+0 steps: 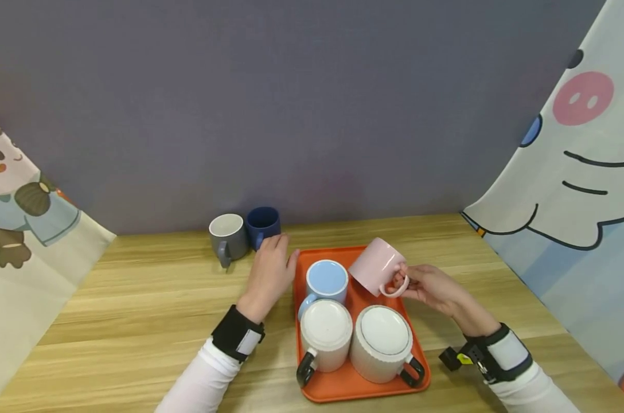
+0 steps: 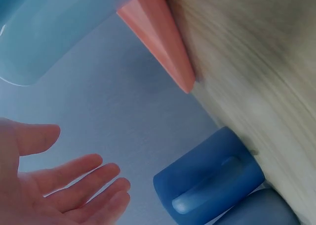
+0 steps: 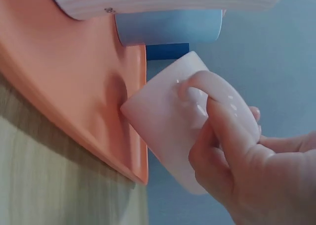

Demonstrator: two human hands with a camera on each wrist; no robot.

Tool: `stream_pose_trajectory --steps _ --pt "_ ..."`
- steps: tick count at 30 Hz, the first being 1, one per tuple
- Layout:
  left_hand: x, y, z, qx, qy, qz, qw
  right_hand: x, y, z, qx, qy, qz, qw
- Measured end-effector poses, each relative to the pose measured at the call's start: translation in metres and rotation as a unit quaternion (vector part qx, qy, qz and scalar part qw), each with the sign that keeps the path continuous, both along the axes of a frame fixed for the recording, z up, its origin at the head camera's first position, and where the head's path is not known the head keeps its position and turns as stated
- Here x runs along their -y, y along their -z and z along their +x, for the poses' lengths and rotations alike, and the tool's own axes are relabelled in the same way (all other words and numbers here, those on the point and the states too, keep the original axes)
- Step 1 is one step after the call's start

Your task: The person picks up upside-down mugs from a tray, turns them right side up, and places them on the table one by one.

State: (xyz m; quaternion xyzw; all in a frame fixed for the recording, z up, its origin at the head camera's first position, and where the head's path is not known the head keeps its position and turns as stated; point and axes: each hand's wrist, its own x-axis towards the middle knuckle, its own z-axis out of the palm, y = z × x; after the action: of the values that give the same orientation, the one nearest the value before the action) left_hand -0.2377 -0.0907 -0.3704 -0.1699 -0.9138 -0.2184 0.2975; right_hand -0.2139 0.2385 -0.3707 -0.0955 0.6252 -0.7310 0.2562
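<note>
A pink mug [image 1: 375, 265] is tilted over the back right of the orange tray [image 1: 363, 390]. My right hand [image 1: 436, 289] grips it by its handle, fingers curled through and around the loop in the right wrist view. My left hand [image 1: 272, 269] hovers with straight, slightly spread fingers between the tray and a navy mug [image 1: 263, 223], holding nothing. On the tray, a light blue mug [image 1: 326, 281] stands upside down to the left of the pink one. Two white mugs with black handles [image 1: 326, 332] [image 1: 381, 344] are upside down in front.
A grey mug [image 1: 228, 235] stands upright beside the navy one, near the grey back panel [image 1: 291, 115]. Printed curtains [image 1: 575, 172] hang at both sides of the wooden table [image 1: 136, 321]. A small black object [image 1: 450, 358] shows by my right wrist strap.
</note>
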Motion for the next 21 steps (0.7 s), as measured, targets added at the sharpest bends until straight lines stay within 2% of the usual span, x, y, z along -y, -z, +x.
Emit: stream_pose_trajectory --steps 5,13,16,21 --pt "-0.002 -0.005 0.001 -0.005 0.001 0.003 1.0000 -0.003 0.000 -0.004 0.045 0.000 -0.070 0.9965" --pt "-0.009 -0.014 0.005 0.000 0.010 0.034 0.9994 0.000 -0.006 -0.009 0.118 0.047 -0.150 0.9804" --pt "-0.013 -0.018 0.007 -0.007 0.015 0.047 0.9988 0.002 -0.010 -0.011 0.131 0.058 -0.168 0.9754" --pt "-0.017 -0.022 0.007 -0.024 0.018 0.052 0.9982 0.006 -0.016 -0.015 0.127 0.059 -0.189 0.9720"
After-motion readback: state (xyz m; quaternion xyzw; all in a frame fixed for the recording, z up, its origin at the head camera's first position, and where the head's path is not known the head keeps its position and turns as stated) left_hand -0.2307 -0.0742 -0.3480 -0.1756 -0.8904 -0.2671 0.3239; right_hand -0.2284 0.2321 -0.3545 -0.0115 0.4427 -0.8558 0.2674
